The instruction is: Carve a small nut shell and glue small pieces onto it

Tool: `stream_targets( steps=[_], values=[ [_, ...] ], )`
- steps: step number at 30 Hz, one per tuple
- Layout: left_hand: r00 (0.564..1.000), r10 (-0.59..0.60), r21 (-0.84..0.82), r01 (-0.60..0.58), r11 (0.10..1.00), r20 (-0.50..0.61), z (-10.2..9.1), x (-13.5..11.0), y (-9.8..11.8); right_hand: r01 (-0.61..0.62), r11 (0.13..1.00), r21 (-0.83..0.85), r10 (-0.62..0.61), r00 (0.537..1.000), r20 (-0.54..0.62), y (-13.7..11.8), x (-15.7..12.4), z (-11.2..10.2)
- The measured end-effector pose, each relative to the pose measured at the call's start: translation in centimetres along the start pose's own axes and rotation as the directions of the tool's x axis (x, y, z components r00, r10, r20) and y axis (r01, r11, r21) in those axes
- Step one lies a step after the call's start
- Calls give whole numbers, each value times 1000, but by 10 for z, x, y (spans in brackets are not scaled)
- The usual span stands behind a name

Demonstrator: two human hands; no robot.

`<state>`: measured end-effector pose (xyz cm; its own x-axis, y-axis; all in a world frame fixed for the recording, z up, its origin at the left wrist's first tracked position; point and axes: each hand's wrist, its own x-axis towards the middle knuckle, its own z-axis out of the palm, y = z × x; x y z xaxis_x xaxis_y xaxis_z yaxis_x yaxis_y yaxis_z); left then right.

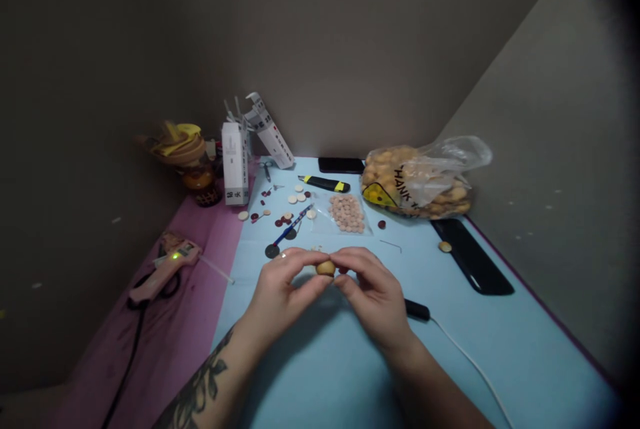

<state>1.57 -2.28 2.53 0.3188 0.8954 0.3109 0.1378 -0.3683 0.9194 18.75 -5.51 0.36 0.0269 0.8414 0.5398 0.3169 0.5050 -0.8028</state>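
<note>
A small round tan wooden piece [325,268] is pinched between the fingertips of both hands above the light blue mat [500,349]. My left hand [280,289] grips it from the left, with a ring on one finger. My right hand [373,289] grips it from the right, fingers curled. A tattoo runs along my left forearm. Just beyond the hands lie a small clear bag of pinkish beads [347,213] and scattered cream and dark red discs [293,205].
A pink glue gun [165,269] with a green light lies on the pink cloth at left. White boxes [235,162] stand at the back. A plastic bag of tan pieces [420,179] sits back right, beside a black tray [473,255], a cutter [325,183] and a phone [341,165].
</note>
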Motion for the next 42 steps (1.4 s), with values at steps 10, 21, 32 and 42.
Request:
stream_targets(
  steps=[10,21,32,42],
  values=[
    [981,-191,-75,192,979,20,9,0,-1,-78,997,13,79,997,-17,-7,2,8],
    [924,-376,-333,376,865,69,14,3,-9,-113,994,9,113,994,-9,-8,2,9],
    [855,-423,-445,518,731,300,7,3,-11,-231,967,111,234,972,-18,-6,4,11],
    [814,-473,-630,568,529,337,13,1,-16,-186,981,57,188,982,-24,-10,5,11]
  ],
)
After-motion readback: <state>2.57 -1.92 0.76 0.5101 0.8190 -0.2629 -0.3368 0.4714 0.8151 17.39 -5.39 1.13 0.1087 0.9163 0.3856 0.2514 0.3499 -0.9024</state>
